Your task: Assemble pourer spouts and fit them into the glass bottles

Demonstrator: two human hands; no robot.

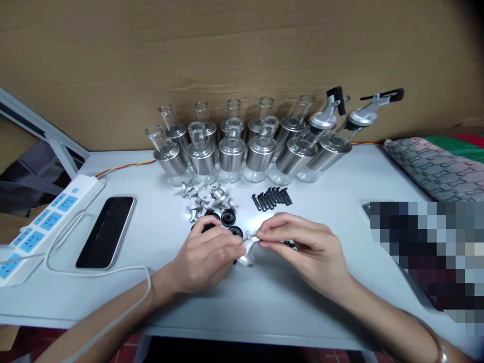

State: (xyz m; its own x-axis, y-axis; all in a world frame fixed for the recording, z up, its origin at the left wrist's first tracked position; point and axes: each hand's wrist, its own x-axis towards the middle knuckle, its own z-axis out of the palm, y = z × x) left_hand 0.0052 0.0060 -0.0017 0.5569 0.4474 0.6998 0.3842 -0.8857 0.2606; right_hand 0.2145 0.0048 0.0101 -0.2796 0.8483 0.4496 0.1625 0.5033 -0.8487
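Both hands meet over the middle of the white table [264, 302]. My left hand [206, 257] is closed around a silver pourer spout [247, 249], its round base pointing down toward me. My right hand [302, 244] pinches the top end of the same spout with thumb and fingers. Just beyond the hands lie black round caps [228, 218], a heap of silver spout parts [206, 197] and a row of several black levers [272, 197]. Glass bottles with silver collars [231, 151] stand in two rows at the back; two on the right carry fitted spouts [328, 113].
A smartphone [106, 231] lies face up at the left, beside a white power strip [45, 222] with blue sockets and its cable [94, 272]. A patterned cushion [434, 166] sits at the right. A cardboard wall [242, 50] stands behind the table.
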